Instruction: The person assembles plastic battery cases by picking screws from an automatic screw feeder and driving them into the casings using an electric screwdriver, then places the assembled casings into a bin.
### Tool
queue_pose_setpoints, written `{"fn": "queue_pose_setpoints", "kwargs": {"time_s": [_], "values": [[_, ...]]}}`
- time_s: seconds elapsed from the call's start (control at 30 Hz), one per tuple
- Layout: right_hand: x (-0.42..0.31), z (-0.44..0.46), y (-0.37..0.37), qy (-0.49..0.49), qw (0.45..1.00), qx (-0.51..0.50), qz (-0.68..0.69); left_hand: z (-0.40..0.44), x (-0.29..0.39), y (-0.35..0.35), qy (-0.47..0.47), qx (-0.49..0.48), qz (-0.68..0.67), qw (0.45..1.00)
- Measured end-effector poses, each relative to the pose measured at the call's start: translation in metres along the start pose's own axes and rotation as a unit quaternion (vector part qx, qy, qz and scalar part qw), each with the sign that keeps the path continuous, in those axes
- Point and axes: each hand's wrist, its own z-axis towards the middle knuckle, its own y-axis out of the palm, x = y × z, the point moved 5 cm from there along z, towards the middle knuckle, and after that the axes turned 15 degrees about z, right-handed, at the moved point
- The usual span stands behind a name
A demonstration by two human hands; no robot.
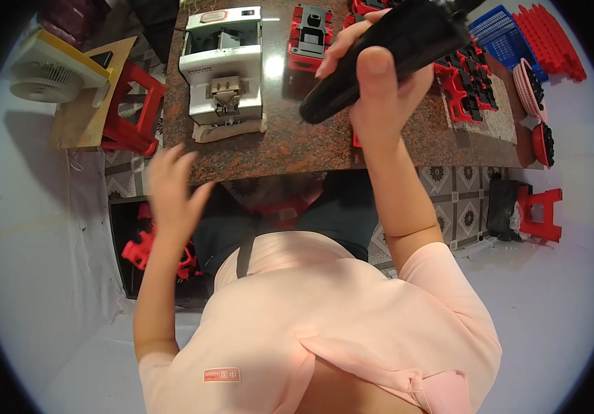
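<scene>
Right hand (390, 95) grips black tool (414, 43), long axis slanting down-left; red block (311, 40) left of it; left hand (171, 190), spread, empty, near machine (240, 62).

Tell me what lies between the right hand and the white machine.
In the head view, going from the right hand: a red-and-black fixture, then bare tabletop, then the white machine.

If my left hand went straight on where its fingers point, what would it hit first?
Probably the near-left corner of the speckled tabletop; depth is unclear, so your left hand might pass above it toward the white machine.
</scene>
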Motion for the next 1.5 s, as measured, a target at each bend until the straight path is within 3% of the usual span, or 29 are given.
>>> {"fn": "queue_pose_setpoints", "kwargs": {"time_s": [0.07, 0.1, 0.17, 0.2, 0.3, 0.4, 0.47, 0.53, 0.6, 0.8, 0.9, 1.0, 1.07, 1.13, 1.23, 1.37, 1.5], "values": [[-0.006, 0.006, -0.010, -0.036, 0.998, 0.015, -0.046, 0.041, 0.065, 0.020, 0.110, -0.010, -0.131, 0.985], [-0.010, 0.011, -0.009, -0.038, 0.998, 0.035, -0.044, 0.055, 0.099, 0.031, 0.153, 0.033, -0.129, 0.979], [-0.013, 0.017, -0.005, -0.037, 0.996, 0.059, -0.060, 0.084, 0.157, 0.045, 0.240, 0.041, -0.309, 0.920], [-0.009, 0.018, -0.001, -0.032, 0.996, 0.058, -0.054, 0.092, 0.188, 0.070, 0.310, 0.073, -0.283, 0.905], [0.012, 0.019, 0.012, -0.029, 0.997, 0.063, -0.026, 0.106, 0.228, 0.107, 0.281, 0.061, -0.339, 0.896], [0.042, 0.016, 0.030, -0.045, 0.999, -0.002, 0.032, 0.110, 0.208, 0.077, 0.172, -0.121, -0.522, 0.827], [0.059, 0.009, 0.041, -0.019, 0.999, -0.038, -0.019, 0.102, 0.177, 0.072, 0.113, -0.258, -0.532, 0.798], [0.078, 0.006, 0.046, -0.029, 0.996, -0.073, -0.029, 0.084, 0.142, 0.073, 0.267, -0.132, -0.400, 0.867], [0.096, -0.002, 0.052, -0.020, 0.999, -0.041, 0.001, 0.063, 0.102, 0.050, 0.391, 0.021, -0.147, 0.908], [0.119, -0.011, 0.061, 0.022, 0.999, -0.016, 0.030, 0.043, 0.007, 0.015, 0.404, -0.015, -0.040, 0.914], [0.120, -0.013, 0.062, 0.026, 0.999, -0.028, 0.006, 0.045, -0.009, 0.006, 0.398, 0.003, -0.003, 0.917], [0.120, -0.016, 0.062, 0.005, 0.998, -0.049, -0.029, 0.046, -0.003, -0.002, 0.280, 0.000, 0.033, 0.959], [0.115, -0.014, 0.069, -0.028, 0.996, -0.069, -0.050, 0.044, 0.016, 0.005, 0.189, 0.003, -0.033, 0.981], [0.112, -0.014, 0.073, -0.010, 0.997, -0.062, -0.036, 0.039, 0.037, 0.013, 0.142, 0.023, -0.019, 0.989], [0.115, -0.014, 0.069, 0.001, 0.998, -0.050, -0.027, 0.036, 0.053, 0.025, 0.087, -0.033, -0.079, 0.992], [0.121, -0.015, 0.063, 0.000, 0.998, -0.053, -0.032, 0.029, 0.055, 0.033, 0.099, 0.041, -0.058, 0.993], [0.125, -0.013, 0.068, 0.015, 0.998, -0.066, -0.007, 0.041, 0.040, 0.021, 0.121, -0.014, -0.004, 0.992]]}}
